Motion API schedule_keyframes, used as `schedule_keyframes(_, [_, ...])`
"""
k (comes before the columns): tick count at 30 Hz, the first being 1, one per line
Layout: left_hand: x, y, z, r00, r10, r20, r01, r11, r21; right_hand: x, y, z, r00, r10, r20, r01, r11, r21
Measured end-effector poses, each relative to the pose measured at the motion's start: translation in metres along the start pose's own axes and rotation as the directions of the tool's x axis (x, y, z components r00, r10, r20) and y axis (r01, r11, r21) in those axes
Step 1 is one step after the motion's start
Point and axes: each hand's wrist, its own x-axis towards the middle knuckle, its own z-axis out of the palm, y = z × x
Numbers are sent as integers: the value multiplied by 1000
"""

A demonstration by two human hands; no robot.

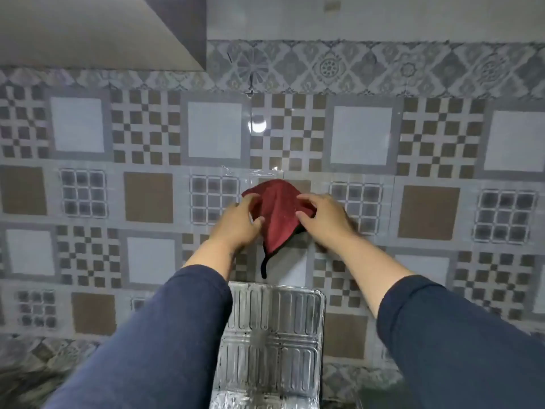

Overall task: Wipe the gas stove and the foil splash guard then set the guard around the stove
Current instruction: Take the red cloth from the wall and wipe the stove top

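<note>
A dark red cloth [277, 214] with a black edge and a dangling black loop hangs against the patterned wall tiles at mid-frame. My left hand [239, 222] grips its left side and my right hand [323, 219] grips its right side. Both arms wear dark blue sleeves. Below the cloth the silver foil splash guard [271, 343] stands upright against the wall, ribbed, with dark specks on it. The gas stove is out of view.
The patterned tile wall [427, 172] fills the frame. A grey hood or cabinet underside [97, 31] juts out at the top left. A clear plastic sheet edge with a light glare [257, 125] runs down the wall above the cloth.
</note>
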Motion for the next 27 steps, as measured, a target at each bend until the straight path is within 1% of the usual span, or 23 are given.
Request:
schedule_keyframes(3, [15,-6,20,999,8,-41,-12,994,-106,13,5,27,993,36,-113,-37,999,-6])
schedule_keyframes(4, [16,-5,25,998,11,-58,-19,990,-137,14,6,36,990,31,-139,-28,999,24])
schedule_keyframes(7, [19,-2,32,987,22,-156,-60,967,-247,18,8,49,984,50,-169,-15,979,203])
schedule_keyframes(9, [17,1,28,974,43,-222,-104,958,-269,20,3,44,977,54,-208,-6,974,225])
schedule_keyframes(11, [12,8,22,959,77,-273,-153,951,-270,17,-4,32,963,52,-266,4,979,204])
schedule_keyframes(13, [1,20,15,949,103,-297,-184,949,-257,9,-12,16,951,55,-304,6,981,196])
schedule_keyframes(16, [-21,45,4,948,126,-291,-207,941,-267,-11,-19,-11,950,77,-301,-8,975,223])
schedule_keyframes(20, [-75,91,-4,961,130,-244,-205,927,-315,-61,-19,-52,943,139,-302,-65,968,243])
schedule_keyframes(23, [-123,121,0,972,118,-203,-183,922,-342,-112,-15,-82,949,145,-279,-84,972,220])
schedule_keyframes(27, [-185,142,20,986,84,-142,-131,922,-363,-181,-3,-114,961,162,-226,-114,970,214])
